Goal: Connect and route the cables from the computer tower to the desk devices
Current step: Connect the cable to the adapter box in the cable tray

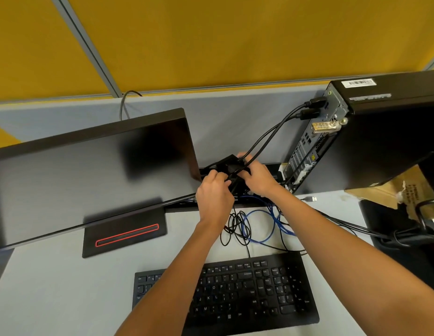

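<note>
Behind the monitor's right edge, I see both hands meeting over a small black box [229,163] at the back of the worktop [53,282]. My left hand [214,197] has its fingers curled round black cables [267,139] beside that box. My right hand [256,177] grips the box from the right, fingers wrapped over its far side. Two of those cables rise from between the hands, up and to the right, to plugs seated in the rear panel of the computer tower [381,132], which stands upright at the right. The monitor [90,170] is dark and tilted, its stand base [125,232] showing a red-outlined slot. Just below the hands, a blue cable [262,229] and thin black leads lie looped together on the worktop, between the hands and the black keyboard [247,292]. A loose USB plug [311,198] lies near the foot of the tower. Torn cardboard [393,190] sits under the tower's right side. A yellow partition [211,40] rises behind.
</note>
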